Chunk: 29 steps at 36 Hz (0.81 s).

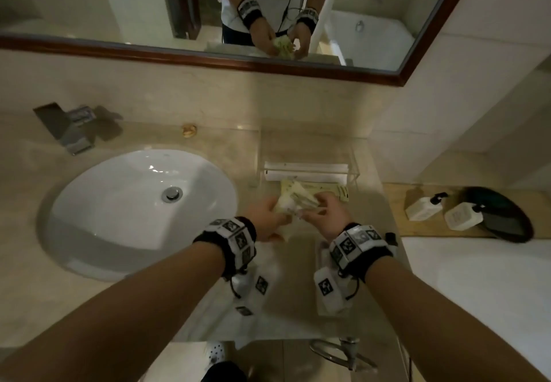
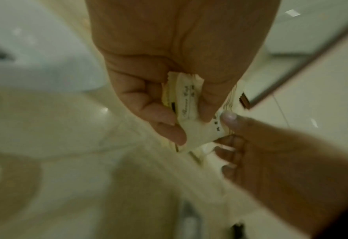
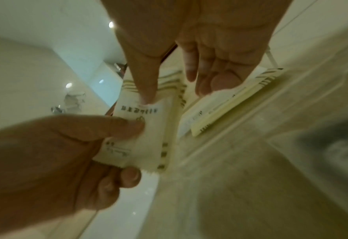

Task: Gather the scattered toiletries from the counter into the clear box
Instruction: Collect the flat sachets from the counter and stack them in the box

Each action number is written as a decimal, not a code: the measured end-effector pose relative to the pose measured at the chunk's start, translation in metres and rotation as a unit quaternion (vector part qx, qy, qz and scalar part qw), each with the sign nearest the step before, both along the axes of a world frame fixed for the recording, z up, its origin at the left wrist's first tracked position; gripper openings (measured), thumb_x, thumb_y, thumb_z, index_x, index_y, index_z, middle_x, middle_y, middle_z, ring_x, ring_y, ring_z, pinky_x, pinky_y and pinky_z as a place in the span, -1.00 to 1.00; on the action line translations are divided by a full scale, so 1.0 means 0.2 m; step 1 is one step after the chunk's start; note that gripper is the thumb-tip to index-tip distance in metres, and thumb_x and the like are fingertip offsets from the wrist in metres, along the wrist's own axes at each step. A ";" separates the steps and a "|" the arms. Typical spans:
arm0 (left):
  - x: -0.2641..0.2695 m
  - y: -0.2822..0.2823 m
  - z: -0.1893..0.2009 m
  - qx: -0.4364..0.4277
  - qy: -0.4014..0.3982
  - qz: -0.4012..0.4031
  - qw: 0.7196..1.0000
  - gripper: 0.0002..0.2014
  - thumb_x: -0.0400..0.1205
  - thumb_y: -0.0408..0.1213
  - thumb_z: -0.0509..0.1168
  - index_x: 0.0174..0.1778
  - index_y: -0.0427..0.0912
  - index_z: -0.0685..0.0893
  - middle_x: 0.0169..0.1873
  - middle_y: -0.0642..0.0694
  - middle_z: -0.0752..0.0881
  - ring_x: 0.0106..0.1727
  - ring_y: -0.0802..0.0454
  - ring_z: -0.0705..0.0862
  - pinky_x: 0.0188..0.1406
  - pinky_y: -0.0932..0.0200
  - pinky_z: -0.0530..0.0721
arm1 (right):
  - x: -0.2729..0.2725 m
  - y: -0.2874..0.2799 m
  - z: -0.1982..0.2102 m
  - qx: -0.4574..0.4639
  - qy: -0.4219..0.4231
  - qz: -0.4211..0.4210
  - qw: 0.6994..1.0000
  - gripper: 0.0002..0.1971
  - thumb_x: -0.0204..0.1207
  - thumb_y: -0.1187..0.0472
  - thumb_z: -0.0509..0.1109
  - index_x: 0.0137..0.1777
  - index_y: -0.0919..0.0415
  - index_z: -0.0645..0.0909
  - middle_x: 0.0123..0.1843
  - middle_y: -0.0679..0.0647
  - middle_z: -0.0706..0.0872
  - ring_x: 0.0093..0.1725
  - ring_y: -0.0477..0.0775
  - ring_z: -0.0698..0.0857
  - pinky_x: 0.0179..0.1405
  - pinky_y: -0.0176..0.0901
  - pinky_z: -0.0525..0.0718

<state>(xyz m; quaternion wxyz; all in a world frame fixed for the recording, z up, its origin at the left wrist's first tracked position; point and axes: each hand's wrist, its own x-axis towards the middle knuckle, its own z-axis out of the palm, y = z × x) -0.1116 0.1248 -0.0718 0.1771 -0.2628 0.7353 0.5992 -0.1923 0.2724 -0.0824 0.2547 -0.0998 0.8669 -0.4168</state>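
Observation:
Both hands meet over the counter just in front of the clear box (image 1: 354, 159). My left hand (image 1: 275, 214) grips a small bundle of cream toiletry packets (image 1: 293, 201) with green stripes; in the left wrist view its fingers curl round the packets (image 2: 188, 103). My right hand (image 1: 316, 210) pinches the same bundle's edge, thumb (image 2: 228, 116) on top and fingers beneath. The right wrist view shows the packets (image 3: 148, 126) held between the two hands. A white box-shaped item (image 1: 307, 170) and flat cream packets (image 3: 228, 103) lie in the clear box.
The white sink basin (image 1: 140, 206) and metal faucet (image 1: 74, 131) are on the left. Two white pump bottles (image 1: 423, 207) and a dark round object (image 1: 507, 217) sit on a wooden tray at right. A white cloth (image 1: 268, 265) lies under my wrists. The mirror (image 1: 89, 0) is behind.

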 end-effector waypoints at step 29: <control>-0.20 -0.36 -0.15 -0.128 -0.103 -0.066 0.984 -0.50 0.58 -0.07 0.36 0.37 -0.08 0.35 -0.16 -0.11 0.62 -0.09 -0.15 0.69 0.08 -0.10 0.77 | -0.31 -0.44 -0.14 0.238 -0.142 0.049 0.960 -0.40 0.31 -0.13 0.50 0.30 0.18 0.61 0.26 0.17 0.70 0.13 0.24 0.70 0.19 0.08 0.69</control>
